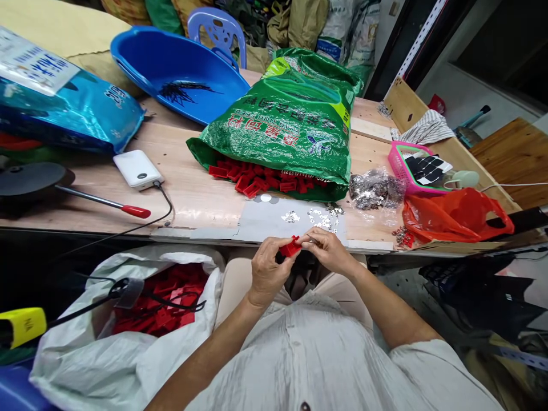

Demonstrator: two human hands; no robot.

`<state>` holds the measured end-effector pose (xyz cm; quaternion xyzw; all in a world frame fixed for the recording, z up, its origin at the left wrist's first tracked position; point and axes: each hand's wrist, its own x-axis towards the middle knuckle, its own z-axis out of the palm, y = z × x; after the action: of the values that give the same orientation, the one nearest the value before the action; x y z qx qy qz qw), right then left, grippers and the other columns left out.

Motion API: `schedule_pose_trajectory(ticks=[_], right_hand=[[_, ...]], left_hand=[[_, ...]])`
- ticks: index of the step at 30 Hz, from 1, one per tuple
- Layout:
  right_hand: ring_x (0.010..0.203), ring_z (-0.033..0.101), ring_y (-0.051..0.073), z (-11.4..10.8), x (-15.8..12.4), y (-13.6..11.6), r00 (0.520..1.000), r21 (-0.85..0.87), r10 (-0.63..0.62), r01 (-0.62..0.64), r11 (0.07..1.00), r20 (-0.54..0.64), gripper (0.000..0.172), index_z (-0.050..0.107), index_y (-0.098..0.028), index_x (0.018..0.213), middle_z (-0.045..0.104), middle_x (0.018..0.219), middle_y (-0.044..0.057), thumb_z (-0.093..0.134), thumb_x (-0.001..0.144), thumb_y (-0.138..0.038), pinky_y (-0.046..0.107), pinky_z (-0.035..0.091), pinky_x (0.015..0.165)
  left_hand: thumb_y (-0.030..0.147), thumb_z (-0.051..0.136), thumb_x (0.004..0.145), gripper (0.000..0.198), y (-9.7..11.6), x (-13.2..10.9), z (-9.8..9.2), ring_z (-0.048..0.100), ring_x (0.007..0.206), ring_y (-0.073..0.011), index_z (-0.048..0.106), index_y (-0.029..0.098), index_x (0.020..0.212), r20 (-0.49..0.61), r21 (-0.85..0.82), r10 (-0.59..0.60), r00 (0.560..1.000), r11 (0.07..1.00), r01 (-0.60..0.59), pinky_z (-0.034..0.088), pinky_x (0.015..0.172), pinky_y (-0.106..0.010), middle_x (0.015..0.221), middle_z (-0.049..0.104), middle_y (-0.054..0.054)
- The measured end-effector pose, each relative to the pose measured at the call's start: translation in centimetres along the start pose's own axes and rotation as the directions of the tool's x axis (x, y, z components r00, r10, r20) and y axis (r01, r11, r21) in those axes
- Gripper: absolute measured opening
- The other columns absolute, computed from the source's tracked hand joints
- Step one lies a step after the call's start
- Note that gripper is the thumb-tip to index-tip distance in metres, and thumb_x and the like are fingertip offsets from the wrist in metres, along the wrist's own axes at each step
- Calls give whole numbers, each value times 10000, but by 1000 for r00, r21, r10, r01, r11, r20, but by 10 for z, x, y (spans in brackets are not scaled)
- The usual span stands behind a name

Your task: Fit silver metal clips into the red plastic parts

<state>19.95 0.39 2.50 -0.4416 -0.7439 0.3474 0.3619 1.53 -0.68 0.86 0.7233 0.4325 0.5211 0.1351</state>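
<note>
Head view, lower left: slack white sack (85, 357), red plastic parts (173, 305) heaped inside, probably open for easy reach.
Red piece (290, 248): centre of frame; left hand (270, 265) clamped on it, apparently steadying it.
Right hand (329, 249): touching its right side; cannot tell whether that grip is closed on anything.
Metal bits (290, 217): flat, shiny, loose on bench (209, 197), seemingly kept close.
Green bag (291, 117): glossy, crinkled, mouth facing hands.

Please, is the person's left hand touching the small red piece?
Touching. The head view shows the left hand holding the red piece between thumb and fingers, with no gap between them.
</note>
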Motion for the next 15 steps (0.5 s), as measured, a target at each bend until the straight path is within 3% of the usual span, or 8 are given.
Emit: schedule_pose_trajectory(ticks=[6,15], right_hand=[[813,570,141,-9,-2,4,973,160,225,-215,963,-47,174,650,-199,990,650,942,25,573,902,-328,264,431,741],[706,464,115,0,3,4,966,201,252,-258,945,57,192,510,-203,851,521,774,-39,645,813,-333,238,380,657]], left_hand=[[187,713,787,191,1,-1,0,653,784,-164,633,202,960,-5,11,31,1000,999,-31,526,724,-292,845,687,-24],[127,694,787,200,7,-4,1,643,773,-154,614,209,951,10,0,105,994,994,-105,532,725,-287,841,691,-19]])
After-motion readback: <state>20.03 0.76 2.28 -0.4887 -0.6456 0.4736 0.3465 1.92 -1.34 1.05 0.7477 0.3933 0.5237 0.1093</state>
